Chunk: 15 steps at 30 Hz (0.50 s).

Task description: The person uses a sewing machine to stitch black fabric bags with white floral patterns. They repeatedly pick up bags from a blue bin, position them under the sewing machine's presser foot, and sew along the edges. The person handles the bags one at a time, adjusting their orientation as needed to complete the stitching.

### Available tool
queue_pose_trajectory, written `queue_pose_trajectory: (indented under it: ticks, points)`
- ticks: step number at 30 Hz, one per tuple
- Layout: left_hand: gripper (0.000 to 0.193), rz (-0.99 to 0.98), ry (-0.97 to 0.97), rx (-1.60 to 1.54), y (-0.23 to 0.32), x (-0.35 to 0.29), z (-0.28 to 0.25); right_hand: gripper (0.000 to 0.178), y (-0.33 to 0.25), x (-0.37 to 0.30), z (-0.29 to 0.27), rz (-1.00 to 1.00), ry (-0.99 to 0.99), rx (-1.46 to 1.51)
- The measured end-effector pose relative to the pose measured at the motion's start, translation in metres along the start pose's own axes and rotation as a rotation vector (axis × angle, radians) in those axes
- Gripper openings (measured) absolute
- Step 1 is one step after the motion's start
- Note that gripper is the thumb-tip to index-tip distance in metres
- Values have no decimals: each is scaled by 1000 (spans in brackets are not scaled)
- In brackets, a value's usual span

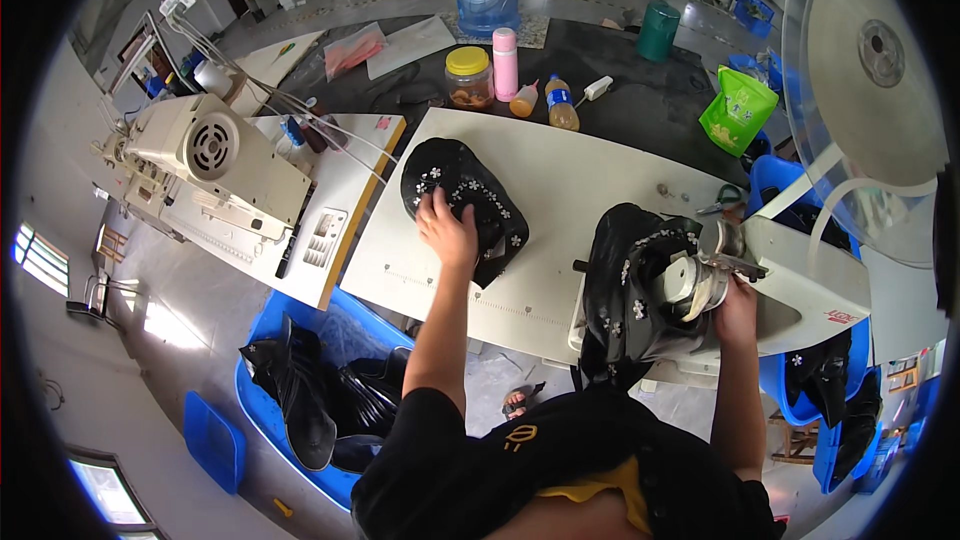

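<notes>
My left hand lies with fingers apart on a shiny black piece with white flower decorations, resting on the white machine table. A second black piece with the same flowers is draped around the machine's round metal head on the right. My right hand is beside that head, at its right side. Its fingers are mostly hidden by the machine, so whether they grip anything does not show.
At left stands a cream sewing machine. A blue tub below holds black pieces. Scissors lie near the machine arm. Behind are a yellow-lidded jar, a pink bottle and a green pouch. A large clear reel rises at right.
</notes>
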<state>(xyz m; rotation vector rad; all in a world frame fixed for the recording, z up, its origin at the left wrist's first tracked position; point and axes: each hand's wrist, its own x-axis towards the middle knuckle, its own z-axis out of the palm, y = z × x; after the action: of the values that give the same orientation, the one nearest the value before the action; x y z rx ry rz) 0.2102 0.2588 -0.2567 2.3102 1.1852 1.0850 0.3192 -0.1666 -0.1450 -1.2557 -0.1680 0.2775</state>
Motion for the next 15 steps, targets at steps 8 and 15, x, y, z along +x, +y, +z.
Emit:
queue_pose_trajectory:
  ticks: [8,15]
  points:
    - [62,-188,-230,-77,-10,49,3,41,-3,-5,0,8,3,25]
    - [30,-503,339,-17,-60,45,36,40,3,-4,-6,4,35,-21]
